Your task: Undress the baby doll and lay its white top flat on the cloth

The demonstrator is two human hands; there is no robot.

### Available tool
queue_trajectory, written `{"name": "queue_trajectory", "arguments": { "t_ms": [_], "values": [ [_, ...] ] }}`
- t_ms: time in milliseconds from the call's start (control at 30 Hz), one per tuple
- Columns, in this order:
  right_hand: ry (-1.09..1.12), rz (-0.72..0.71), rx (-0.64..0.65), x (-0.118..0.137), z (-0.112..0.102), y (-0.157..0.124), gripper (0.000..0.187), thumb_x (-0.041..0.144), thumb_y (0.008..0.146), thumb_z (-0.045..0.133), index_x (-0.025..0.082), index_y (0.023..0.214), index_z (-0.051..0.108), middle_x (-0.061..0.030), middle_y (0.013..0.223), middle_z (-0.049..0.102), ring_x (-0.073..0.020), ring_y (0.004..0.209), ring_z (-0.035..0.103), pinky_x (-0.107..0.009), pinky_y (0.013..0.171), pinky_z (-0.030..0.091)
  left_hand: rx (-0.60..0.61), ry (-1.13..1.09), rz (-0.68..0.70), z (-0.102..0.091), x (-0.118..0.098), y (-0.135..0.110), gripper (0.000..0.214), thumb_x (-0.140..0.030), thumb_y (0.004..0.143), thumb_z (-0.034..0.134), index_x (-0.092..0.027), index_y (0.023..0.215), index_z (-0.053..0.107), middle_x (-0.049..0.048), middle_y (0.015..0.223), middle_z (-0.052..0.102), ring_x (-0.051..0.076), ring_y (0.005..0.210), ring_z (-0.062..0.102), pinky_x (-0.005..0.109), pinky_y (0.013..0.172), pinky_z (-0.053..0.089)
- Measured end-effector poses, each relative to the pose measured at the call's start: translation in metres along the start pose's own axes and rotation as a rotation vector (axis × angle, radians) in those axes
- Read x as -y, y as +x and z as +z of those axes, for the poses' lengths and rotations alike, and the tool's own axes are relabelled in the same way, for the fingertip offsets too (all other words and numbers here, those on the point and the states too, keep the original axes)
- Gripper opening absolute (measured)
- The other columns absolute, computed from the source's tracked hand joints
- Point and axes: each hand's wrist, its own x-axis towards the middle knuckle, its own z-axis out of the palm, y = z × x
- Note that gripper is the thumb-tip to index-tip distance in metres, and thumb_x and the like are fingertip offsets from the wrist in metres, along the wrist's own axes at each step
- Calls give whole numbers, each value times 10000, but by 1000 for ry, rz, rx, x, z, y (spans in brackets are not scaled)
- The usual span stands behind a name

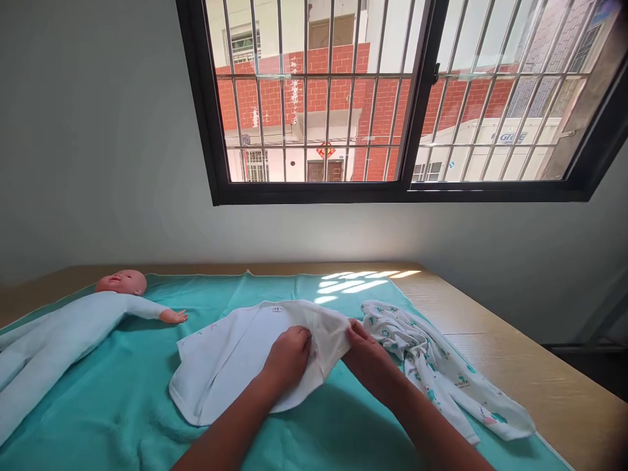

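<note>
A white baby shirt (245, 360) is spread on the green cloth, its small label near the collar facing up. My left hand (289, 356) is closed on the shirt's right front, fingers curled into the fabric. My right hand (366, 353) pinches the shirt's right side edge and lifts it a little off the cloth. Just right of that hand lies a crumpled pair of patterned baby pants (441, 366), white with green prints. The shirt's fabric partly hides the fingertips of both hands.
A baby doll (78, 327) in a white suit lies at the left, one arm stretched toward the shirt. The green cloth (118, 405) covers most of the wooden table (500, 340). Behind it stand a grey wall and a barred window (314, 193).
</note>
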Motion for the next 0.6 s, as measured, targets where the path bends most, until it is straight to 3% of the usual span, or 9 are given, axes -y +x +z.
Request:
{"name": "queue_trajectory", "arguments": {
  "t_ms": [67,133,267,367,433,500,600],
  "values": [
    [-205,76,-3,0,-2,4,241,457,865,624,230,941,654,-36,984,648,-184,929,577,-332,863,457,-11,4,-8,0,-1,0,292,-278,931,410,-190,1045,665,96,1080,679,230,981,620,346,874,480],
    [-433,132,-96,-5,-11,7,279,483,842,622,210,894,648,-63,1110,648,-228,1034,578,-372,918,453,-20,-2,-20,-1,-2,0,276,-295,903,477,-173,1086,645,105,1076,673,232,961,621,339,851,490],
    [-1011,15,-346,-21,-42,11,193,327,832,570,206,978,606,-85,1188,626,-253,1093,572,-391,956,447,-20,-16,-8,-1,-1,0,251,-244,878,499,-140,1057,641,124,1063,670,227,952,618,339,875,484],
    [-1568,-101,-348,-26,-57,16,337,190,826,531,203,1161,569,-96,1258,588,-250,1164,523,-364,969,426,-11,-18,27,-1,0,0,241,-215,870,503,-145,1053,645,117,1064,672,220,959,613,337,894,472],
    [-1861,-132,-318,-24,-59,22,312,169,865,491,208,1158,588,-96,1267,595,-267,1180,508,-370,946,414,-7,-10,39,-1,0,0,243,-192,864,499,-150,1053,645,110,1061,673,216,962,610,332,896,469],
    [-2002,-158,-285,-18,-57,31,243,147,898,450,213,1042,635,-86,1199,641,-273,1148,524,-376,931,393,-2,4,39,-2,1,0,241,-180,857,496,-151,1040,650,109,1056,672,216,959,609,333,892,470],
    [-2048,-211,-277,-6,-56,44,229,123,916,427,198,914,644,-89,1049,686,-265,1054,559,-387,941,356,0,27,27,-3,2,-1,261,-194,866,473,-151,1053,649,116,1061,667,227,963,607,353,891,474]
  ]
}}
